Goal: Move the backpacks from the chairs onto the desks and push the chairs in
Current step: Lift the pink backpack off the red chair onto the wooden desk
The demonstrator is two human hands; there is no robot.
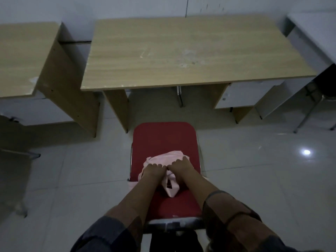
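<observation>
A small pink backpack [168,157] lies on the red seat of a chair [163,137] in the lower middle of the head view. My left hand [154,170] and my right hand [179,167] rest side by side on top of it, fingers curled over the fabric, gripping it. The chair stands pulled back from a light wooden desk [190,51], whose top is bare. The chair's backrest [174,222] is nearest to me, under my forearms.
A second wooden desk [23,57] stands at the left, with a dark chair [12,139] in front of it. A white desk [316,28] and a metal-legged chair [323,88] are at the right. Pale tiled floor surrounds the red chair.
</observation>
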